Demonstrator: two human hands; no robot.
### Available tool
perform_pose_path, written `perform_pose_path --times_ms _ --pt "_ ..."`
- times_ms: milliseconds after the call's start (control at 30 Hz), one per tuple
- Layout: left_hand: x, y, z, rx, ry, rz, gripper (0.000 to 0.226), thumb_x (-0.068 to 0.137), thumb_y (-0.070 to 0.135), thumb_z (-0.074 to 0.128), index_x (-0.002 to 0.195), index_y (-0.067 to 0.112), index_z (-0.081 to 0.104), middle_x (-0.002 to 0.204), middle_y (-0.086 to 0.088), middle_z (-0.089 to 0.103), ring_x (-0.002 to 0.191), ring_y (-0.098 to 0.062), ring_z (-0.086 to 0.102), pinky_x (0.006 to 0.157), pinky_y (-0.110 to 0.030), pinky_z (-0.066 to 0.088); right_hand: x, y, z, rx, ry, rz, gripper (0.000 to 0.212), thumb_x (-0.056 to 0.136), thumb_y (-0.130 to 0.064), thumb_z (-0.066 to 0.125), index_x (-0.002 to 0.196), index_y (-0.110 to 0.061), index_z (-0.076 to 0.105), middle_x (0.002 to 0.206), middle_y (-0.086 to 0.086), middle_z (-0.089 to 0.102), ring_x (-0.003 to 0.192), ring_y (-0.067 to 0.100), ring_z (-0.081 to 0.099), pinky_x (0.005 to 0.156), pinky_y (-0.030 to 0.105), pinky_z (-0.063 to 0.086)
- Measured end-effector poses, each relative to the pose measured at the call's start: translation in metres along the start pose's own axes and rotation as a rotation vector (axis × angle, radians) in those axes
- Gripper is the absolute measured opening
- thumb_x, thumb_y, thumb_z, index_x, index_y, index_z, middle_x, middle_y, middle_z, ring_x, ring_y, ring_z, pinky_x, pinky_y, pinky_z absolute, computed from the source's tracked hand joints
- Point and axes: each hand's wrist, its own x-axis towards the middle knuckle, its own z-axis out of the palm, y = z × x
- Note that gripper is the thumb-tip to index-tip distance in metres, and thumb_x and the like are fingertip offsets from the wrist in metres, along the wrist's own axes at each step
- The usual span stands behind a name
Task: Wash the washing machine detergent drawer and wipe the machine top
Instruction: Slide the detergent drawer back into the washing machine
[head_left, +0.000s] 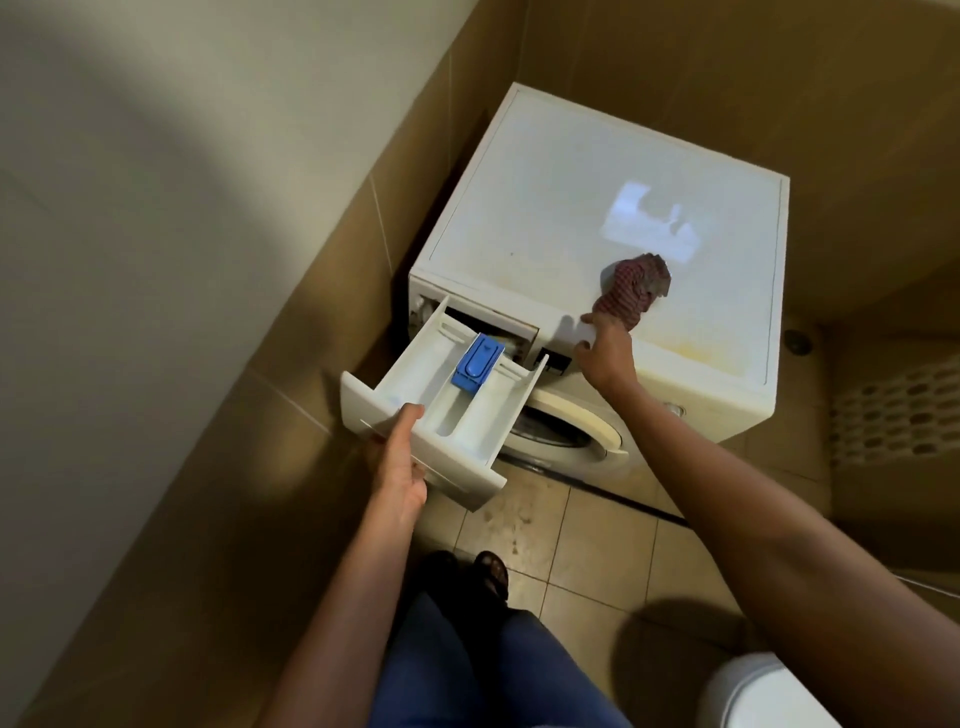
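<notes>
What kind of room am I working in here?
Probably a small bathroom used for laundry: a washing machine in a corner of tiled walls, a tiled floor, and what looks like a toilet at lower right.

1. Glossy tan ceramic wall tiles (311, 322) are lining the lower left wall, with a cream painted wall (156, 156) rising above them.
2. Beige square floor tiles (524, 519) are showing dark stains along the grout.
3. A white perforated plastic basket (893, 410) is standing at the right edge.
4. A small round grey metal fitting (798, 341) is sitting just beyond it.
5. A white rounded glossy fixture (763, 691) is edging into the lower right corner.
</notes>
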Motion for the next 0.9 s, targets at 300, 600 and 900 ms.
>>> perform_pose_path --times_ms 300,600,900 --pt "0.052 -0.016 -0.008 -0.009 0.019 -0.105 0.08 0.067 0.027 0.083 0.136 0.021 0.043 0.124 -0.012 0.059 0.109 -0.028 0.059 0.079 -0.041 0.055 0.031 -0.016 0.028 -0.082 0.018 -0.095 0.049 0.084 0.01 0.046 0.131 -0.003 0.052 0.137 0.016 0.048 0.127 0.031 0.042 0.101 0.036 0.039" --pt "0.085 -0.026 -0.008 -0.014 0.014 -0.079 0.108 0.034 0.044 0.086 0.133 0.022 0.049 0.124 -0.009 0.061 0.109 -0.026 0.061 0.089 -0.042 0.056 0.038 -0.018 0.051 -0.21 0.082 -0.113 0.025 0.087 0.004 0.05 0.106 0.0 0.067 0.106 0.017 0.065 0.097 0.031 0.061 0.079 0.03 0.049" --pt "0.102 -0.028 -0.004 -0.033 -0.007 -0.097 0.079 0.062 0.033 0.082 0.133 0.018 0.05 0.125 -0.012 0.06 0.11 -0.027 0.06 0.09 -0.043 0.055 0.045 -0.011 0.056 -0.334 0.019 -0.162 0.028 0.079 0.01 0.053 0.104 0.002 0.064 0.103 0.019 0.062 0.097 0.035 0.057 0.079 0.038 0.053"
